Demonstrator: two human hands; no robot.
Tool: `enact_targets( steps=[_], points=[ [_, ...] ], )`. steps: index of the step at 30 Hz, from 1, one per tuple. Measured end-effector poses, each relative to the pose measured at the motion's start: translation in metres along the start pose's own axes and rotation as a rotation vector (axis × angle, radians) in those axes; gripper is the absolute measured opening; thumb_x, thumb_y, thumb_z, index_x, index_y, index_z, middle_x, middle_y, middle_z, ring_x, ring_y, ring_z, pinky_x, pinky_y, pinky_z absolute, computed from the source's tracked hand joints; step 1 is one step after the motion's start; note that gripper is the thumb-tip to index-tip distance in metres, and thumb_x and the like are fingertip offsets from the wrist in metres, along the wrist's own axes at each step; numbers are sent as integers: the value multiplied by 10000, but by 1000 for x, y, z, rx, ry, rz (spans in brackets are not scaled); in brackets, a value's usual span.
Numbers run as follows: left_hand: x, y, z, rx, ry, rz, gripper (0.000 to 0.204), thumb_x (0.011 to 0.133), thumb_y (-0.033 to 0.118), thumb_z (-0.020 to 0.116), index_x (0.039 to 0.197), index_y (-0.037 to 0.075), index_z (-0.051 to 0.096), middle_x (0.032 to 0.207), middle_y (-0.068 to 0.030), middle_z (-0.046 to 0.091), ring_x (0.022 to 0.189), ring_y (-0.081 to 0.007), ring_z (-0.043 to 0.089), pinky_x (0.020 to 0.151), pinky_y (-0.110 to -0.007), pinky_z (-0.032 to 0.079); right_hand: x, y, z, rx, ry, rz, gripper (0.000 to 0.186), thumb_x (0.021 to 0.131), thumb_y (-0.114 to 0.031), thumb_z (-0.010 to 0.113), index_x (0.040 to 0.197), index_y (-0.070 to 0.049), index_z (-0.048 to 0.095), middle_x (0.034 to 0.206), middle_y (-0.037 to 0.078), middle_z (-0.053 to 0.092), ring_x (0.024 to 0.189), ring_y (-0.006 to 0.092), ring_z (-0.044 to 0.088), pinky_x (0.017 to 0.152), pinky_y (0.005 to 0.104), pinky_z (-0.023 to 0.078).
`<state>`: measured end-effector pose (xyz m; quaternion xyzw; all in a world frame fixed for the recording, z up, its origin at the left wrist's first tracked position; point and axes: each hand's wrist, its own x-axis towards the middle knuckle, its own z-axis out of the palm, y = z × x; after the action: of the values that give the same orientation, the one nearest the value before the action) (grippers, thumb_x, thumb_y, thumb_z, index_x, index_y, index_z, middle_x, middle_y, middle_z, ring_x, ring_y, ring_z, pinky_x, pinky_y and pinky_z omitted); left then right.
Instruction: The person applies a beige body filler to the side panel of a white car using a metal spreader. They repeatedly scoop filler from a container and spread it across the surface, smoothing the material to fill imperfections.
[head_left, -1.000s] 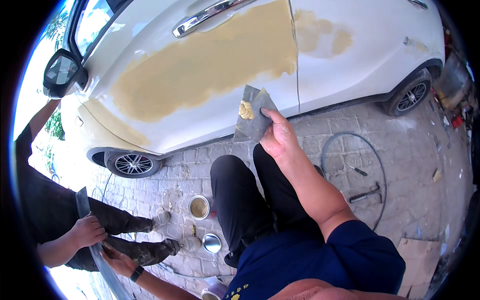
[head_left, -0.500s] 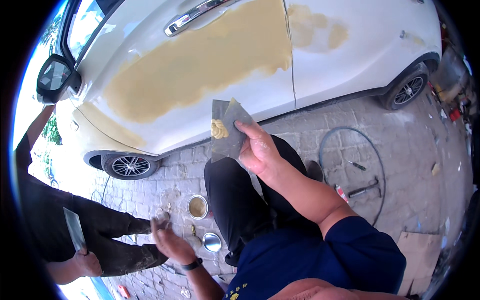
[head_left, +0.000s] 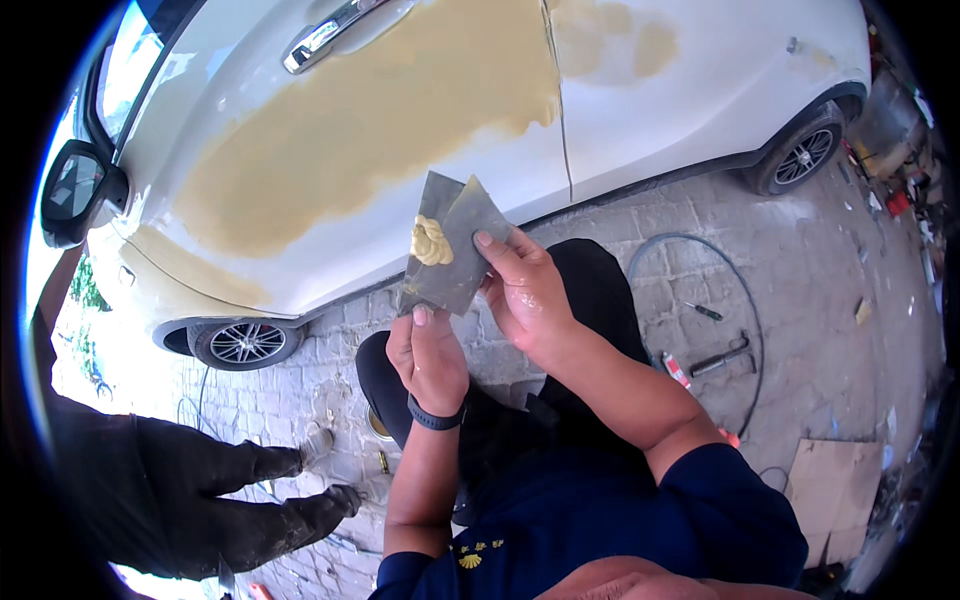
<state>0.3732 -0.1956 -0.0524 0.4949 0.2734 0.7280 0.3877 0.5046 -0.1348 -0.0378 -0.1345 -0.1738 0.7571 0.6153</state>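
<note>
Two thin grey spreader plates (head_left: 462, 270) overlap in front of my chest. My right hand (head_left: 528, 295) pinches them from the right, thumb on the front face. My left hand (head_left: 432, 360) has its thumb and fingers closed on their lower edge; which of the two plates it grips is hard to tell. A thick dollop of yellowish putty (head_left: 431, 243) sits on the left part of the plates. Beyond them stands a white car door (head_left: 400, 225), with a broad tan patch of filler (head_left: 370, 120) across it.
A co-worker in dark trousers (head_left: 180, 470) stands at left. A partly hidden can (head_left: 378, 425) is beside my left knee. A hose (head_left: 752, 300) curves round a screwdriver (head_left: 703, 311) and a black tool (head_left: 722, 357) at right. Cardboard (head_left: 832, 490) lies at lower right.
My left hand has come up from beside the can to the plates' lower edge. The can is now mostly hidden behind my knee. The co-worker's blade has dropped almost out of view.
</note>
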Motion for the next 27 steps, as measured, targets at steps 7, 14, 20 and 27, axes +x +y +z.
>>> enact_targets(
  steps=[7,14,20,27],
  points=[
    [33,-14,0,90,-35,-82,236,1128,148,495,1113,-42,635,1240,-134,688,1143,-217,644,1018,-416,517,17,-43,-21,-173,164,-265,216,1012,-72,702,1210,13,685,1199,85,724,1100,172,683,1011,344,528],
    [66,12,6,821,-407,-58,202,1089,137,561,1149,-28,661,740,-162,565,650,-261,572,622,-378,454,18,-66,-44,-401,108,-90,212,998,-77,723,1186,17,702,1071,52,737,980,107,663,892,292,528],
    [60,6,10,866,-657,-5,310,1073,112,582,804,-14,493,671,-164,447,574,-306,397,550,-410,346,12,-86,-26,-547,-40,-277,189,997,-66,721,1162,25,707,1033,29,705,915,81,607,812,256,488],
    [56,-2,5,438,-222,-260,290,1119,165,547,874,16,501,735,36,425,728,-67,342,625,-269,338,1,-121,-25,-1051,-442,-681,187,1012,-61,662,1171,25,711,1115,128,686,957,184,644,807,303,504]
  ],
)
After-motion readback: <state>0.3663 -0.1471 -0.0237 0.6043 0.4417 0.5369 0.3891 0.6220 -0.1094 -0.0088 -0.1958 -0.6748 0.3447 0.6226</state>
